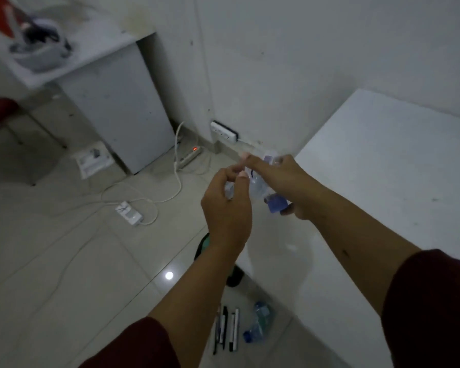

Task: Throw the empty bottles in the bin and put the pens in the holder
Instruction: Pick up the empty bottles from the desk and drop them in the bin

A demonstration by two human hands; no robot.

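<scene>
A clear plastic bottle (258,188) with a blue cap is held in front of me above the floor. My right hand (290,181) grips it around the body, cap end toward me. My left hand (227,205) touches the bottle's other side with its fingers curled; whether it holds anything is unclear. On the floor near my feet lies a second crushed clear bottle (259,325) with a blue cap. Several black and white pens (227,329) lie side by side just left of it. No bin or pen holder shows clearly.
A white table (388,181) fills the right side. A white cabinet (117,110) stands at the back left, a bag on its top. Power strips (187,158) and white cables (144,197) trail over the tiled floor. A dark object (203,245) sits behind my left wrist.
</scene>
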